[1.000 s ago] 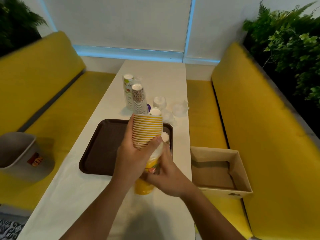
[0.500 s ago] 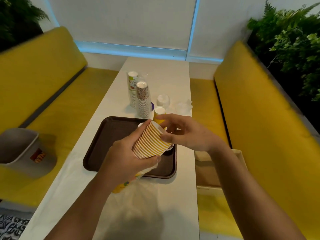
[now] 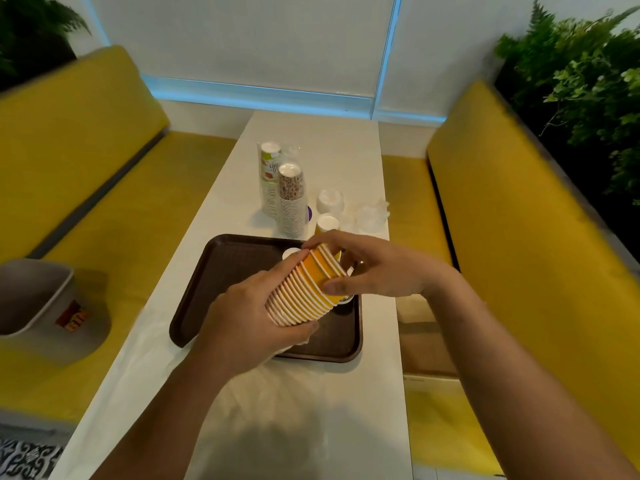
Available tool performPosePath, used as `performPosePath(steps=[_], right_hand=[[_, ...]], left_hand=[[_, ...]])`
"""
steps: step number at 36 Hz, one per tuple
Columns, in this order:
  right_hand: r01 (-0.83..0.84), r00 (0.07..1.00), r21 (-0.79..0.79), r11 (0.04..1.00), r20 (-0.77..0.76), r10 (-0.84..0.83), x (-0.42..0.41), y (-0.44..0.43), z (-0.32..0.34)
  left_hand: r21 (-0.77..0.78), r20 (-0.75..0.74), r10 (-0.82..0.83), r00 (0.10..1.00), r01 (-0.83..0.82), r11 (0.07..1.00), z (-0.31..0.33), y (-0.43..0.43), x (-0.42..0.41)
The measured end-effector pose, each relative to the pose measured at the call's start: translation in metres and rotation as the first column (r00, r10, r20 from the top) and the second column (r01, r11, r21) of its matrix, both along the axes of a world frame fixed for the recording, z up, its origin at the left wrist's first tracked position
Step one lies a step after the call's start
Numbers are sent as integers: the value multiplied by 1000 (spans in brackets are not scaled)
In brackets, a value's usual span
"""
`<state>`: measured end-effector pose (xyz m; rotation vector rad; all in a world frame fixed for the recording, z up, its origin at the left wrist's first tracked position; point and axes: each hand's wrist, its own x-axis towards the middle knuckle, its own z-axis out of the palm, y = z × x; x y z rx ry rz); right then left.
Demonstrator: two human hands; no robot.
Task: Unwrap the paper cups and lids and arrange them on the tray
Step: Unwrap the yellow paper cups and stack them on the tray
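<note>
My left hand grips a tilted stack of yellow paper cups above the brown tray. My right hand pinches the top cups of that stack with thumb and fingers. A white cup bottom shows on the tray behind the stack. Beyond the tray stand two wrapped cup stacks, one patterned brown and one white-green. A yellow cup and clear lids sit to their right.
The white table runs between two yellow benches. A grey bin sits on the left bench. A cardboard box sits on the right bench, partly behind my right arm. Clear plastic wrap lies near the table's front.
The stack went from upright to tilted right. My right hand left the stack's bottom and came round to pinch its top cups. The yellow wrapper below the stack is gone from my grip.
</note>
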<state>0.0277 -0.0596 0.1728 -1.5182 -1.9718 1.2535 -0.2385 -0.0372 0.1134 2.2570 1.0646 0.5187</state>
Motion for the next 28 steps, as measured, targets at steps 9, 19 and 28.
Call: performPosePath(steps=[9, 19, 28], right_hand=[[53, 983, -194, 980, -161, -85, 27, 4, -4], [21, 963, -115, 993, 271, 11, 19, 46, 4], [535, 844, 266, 802, -143, -516, 27, 78, -42]], left_hand=[[-27, -15, 2, 1000, -2, 1000, -9, 18, -20], [-37, 27, 40, 999, -39, 999, -10, 47, -28], [-74, 208, 196, 958, -184, 980, -15, 58, -28]])
